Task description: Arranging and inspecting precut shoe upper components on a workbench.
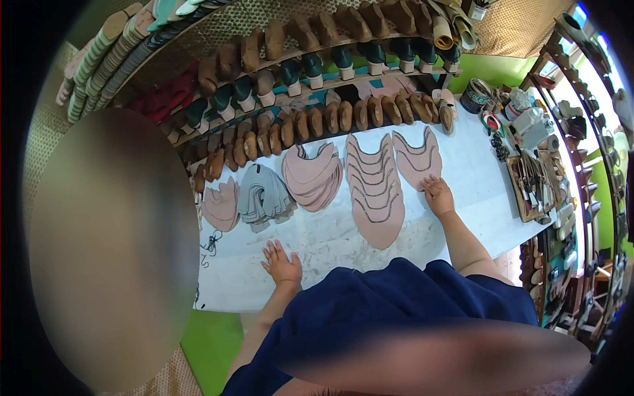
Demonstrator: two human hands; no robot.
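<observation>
My left hand [282,263] lies palm down near the front edge of the white table [221,274], fingers spread and nothing in them. My right hand [437,197] rests with stretched fingers on the lower edge of a few overlapped pink shoe upper pieces [416,160] with dark-edged curved cutouts. To their left is a longer overlapped row of similar pink shoe uppers [378,221]. Farther left come a fanned stack of pink pieces [317,185], a fanned pile of grey pieces [261,198] and a smaller pink pile [221,206].
Brown wooden shoe lasts [300,124] line the table's back, with shelves of green lasts [290,74] above. At the right are a tool tray [528,185], a can [475,96] and a shoe rack [584,132]. Dark cord [210,244] lies left. A large blur covers the far left.
</observation>
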